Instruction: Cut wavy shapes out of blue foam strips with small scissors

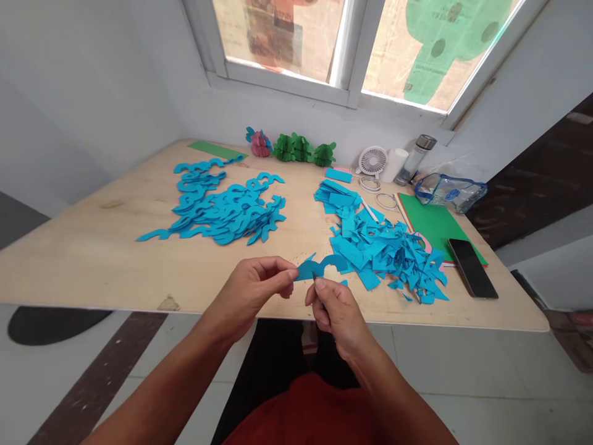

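A blue paper strip point(306, 270) with a curved, wavy outline is pinched at its left end between the thumb and fingers of my left hand point(266, 279). My right hand point(334, 304) is closed around scissors point(314, 275); only a dark blade tip shows, touching the strip's lower edge, and the rest is hidden by my fingers. To the left lies a heap of wavy blue paper cutouts point(227, 213). Blue paper scraps point(375, 244) are piled on the right, close behind my right hand.
On the wooden table point(106, 247) a phone point(472, 267) lies on green paper sheets point(442, 225) at right. Along the back stand green paper figures point(299, 148), a pink one point(260, 143), a small fan point(373, 162), a bottle point(416, 161) and a clear pouch point(451, 190). Tape rolls point(369, 184) lie nearby.
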{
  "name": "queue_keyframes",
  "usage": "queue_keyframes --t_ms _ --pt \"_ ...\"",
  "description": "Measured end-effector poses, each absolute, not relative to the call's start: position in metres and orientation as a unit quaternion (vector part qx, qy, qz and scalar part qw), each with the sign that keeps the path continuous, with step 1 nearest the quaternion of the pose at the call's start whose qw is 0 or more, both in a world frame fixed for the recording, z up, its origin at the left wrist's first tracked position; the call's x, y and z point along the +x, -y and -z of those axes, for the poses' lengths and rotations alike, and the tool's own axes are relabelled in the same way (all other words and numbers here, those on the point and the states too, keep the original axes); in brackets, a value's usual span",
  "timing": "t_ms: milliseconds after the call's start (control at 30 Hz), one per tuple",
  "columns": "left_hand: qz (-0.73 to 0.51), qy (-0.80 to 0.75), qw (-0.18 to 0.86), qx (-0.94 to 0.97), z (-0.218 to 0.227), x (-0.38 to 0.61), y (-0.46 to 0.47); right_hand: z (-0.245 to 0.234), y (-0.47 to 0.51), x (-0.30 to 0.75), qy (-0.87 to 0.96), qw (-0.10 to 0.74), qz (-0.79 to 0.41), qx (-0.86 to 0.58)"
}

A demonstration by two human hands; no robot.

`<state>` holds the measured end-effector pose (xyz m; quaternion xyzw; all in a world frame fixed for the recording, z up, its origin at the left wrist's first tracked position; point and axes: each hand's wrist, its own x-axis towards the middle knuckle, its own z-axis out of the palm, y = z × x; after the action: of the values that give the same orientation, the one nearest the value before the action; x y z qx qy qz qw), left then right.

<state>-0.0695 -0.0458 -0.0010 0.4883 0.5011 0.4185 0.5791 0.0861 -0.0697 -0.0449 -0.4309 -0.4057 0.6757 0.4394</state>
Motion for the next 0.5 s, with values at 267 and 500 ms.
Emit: queue_keyframes --t_ms 267,500 --pt "-0.506 -0.458 0.661 0.312 0.018 -0.058 0.049 0.047 0.069 0.086 0.402 0.444 -0.676 -0.43" --pt "-0.56 -0.43 0.679 0.203 0.025 -0.038 0.057 0.051 0.07 0.08 0.415 0.477 -0.638 -0.439"
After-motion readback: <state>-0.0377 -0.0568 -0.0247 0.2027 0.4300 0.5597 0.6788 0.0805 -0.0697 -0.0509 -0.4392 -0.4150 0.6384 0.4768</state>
